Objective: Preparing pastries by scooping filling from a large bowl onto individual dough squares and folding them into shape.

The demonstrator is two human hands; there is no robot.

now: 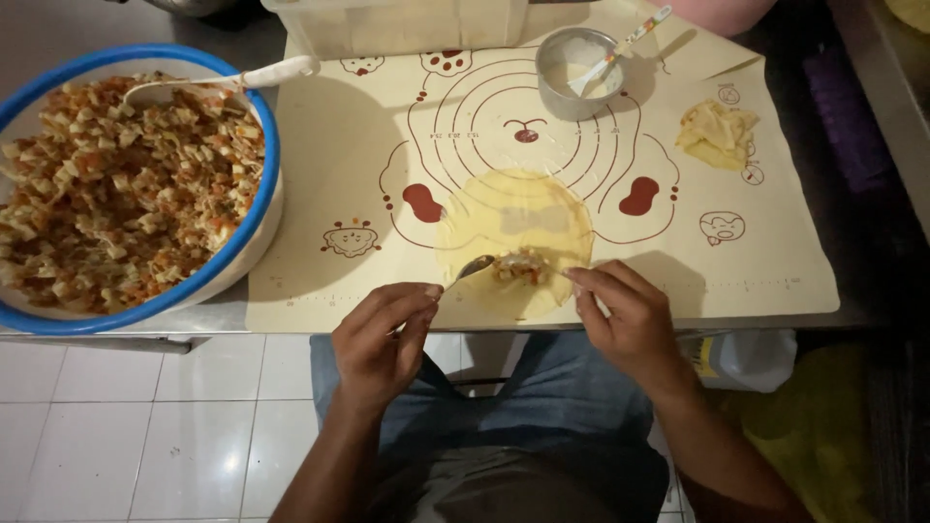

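Head view, looking down at a work mat [320, 174] printed with rings and cartoon marks. Left hand [380, 341] clenched around the handle of a metal spoon [472, 267], bowl of the spoon touching a small mound of filling [521, 264]. Right hand [625, 312] pinching the near right edge of one round, pale wrapper [513, 228] lying flat at the mat's front centre, just before the person. Progress, as judged: wrapper laid out and filling deposited near its front edge; wrapper unfolded and unrolled, so closing left to do. Counted: one wrapper in work; one blue-rimmed basin [254, 208] at left, heaped with chopped filling, holding one white spoon [276, 73]; one small metal cup [572, 73] of white paste with one stirrer; one crumpled heap of dough scraps [717, 131] at right.
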